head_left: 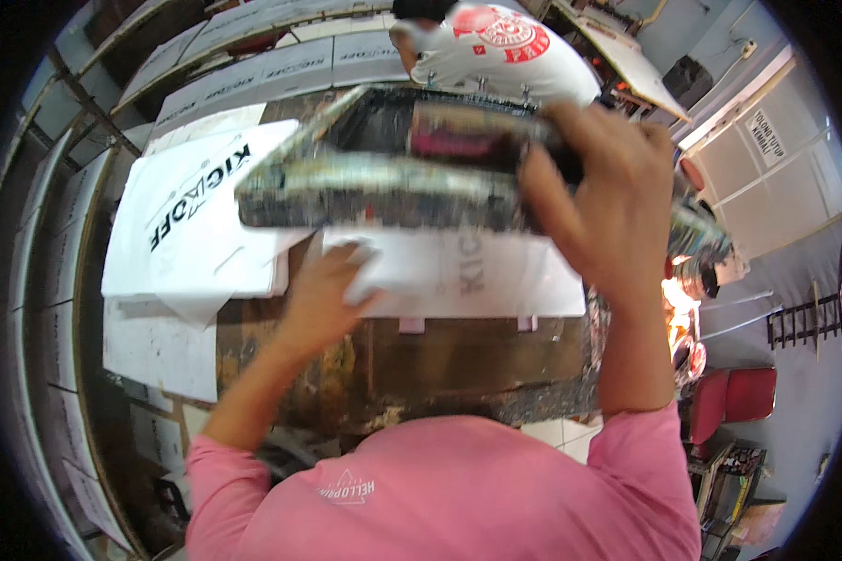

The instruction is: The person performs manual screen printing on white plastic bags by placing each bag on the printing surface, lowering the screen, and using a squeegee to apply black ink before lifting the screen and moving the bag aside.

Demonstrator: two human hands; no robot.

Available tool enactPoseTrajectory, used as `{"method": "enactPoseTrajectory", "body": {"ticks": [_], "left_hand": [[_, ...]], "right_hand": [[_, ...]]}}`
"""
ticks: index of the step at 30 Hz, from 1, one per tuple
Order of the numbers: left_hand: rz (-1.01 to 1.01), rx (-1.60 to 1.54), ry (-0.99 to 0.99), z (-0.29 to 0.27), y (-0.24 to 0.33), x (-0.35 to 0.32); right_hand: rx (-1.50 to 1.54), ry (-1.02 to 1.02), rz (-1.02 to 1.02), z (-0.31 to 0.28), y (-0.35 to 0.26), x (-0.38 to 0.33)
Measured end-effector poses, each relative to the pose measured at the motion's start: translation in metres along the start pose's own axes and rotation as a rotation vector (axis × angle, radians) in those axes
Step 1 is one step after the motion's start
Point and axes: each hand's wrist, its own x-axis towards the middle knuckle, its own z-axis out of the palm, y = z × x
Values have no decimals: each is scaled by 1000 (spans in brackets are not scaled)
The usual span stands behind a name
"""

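My right hand (pixel 617 196) grips the near right corner of a screen printing frame (pixel 374 192). The frame is tilted up off the table, its wooden rim crusted with dried ink. Inside it lies a squeegee (pixel 454 131) with a pink-stained edge. Beneath the raised frame rests a white sheet (pixel 515 276) with faint dark lettering. My left hand (pixel 323 294) is at that sheet's left end, thumb and fingers apart, somewhat blurred. Whether it touches the sheet I cannot tell. To its left lies a stack of white printed sheets (pixel 182 215) with bold black lettering.
The worktable (pixel 477 365) is dark and ink-stained, with small pale tabs by the sheet. Racks (pixel 56 280) of printed sheets line the left and far sides. A person in a white shirt (pixel 524 51) stands beyond the table. Jars (pixel 692 278) and a red chair (pixel 748 393) are at right.
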Motion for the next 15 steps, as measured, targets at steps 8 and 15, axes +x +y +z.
{"method": "enactPoseTrajectory", "body": {"ticks": [8,15], "left_hand": [[-79,-93,-255,62,117,1],[-213,-1381,443,-55,99,-21]], "right_hand": [[209,52,27,-4,8,32],[34,-34,-5,6,-11,-36]]}}
